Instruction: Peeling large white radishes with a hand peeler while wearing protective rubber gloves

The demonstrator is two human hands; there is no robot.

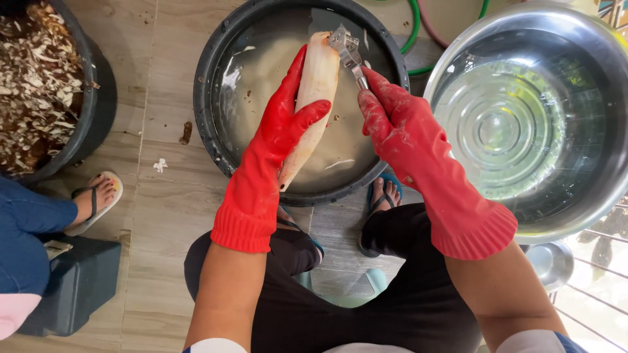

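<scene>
Left hand (288,124) is gripping the peeled root (314,98) over the basin (209,98) (catching scraps), right-hand (386,117) fingers pinching the peeler (347,49) against its tip.

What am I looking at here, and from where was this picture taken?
There is no machine here: this is one picture from a camera worn on a person's head, looking straight down at their own two hands and lap. Both hands wear red rubber gloves. The left hand has its grip around a long, pale peeled root, held over a black basin of cloudy water. The right hand holds a metal peeler with its blade against the top end of the root. To the right stands a large shiny steel basin with clear water. At top left a dark tub is full of brown and white peelings. All of these stand on a tiled floor. At the left edge you see another person's sandalled foot beside a dark stool.
</scene>
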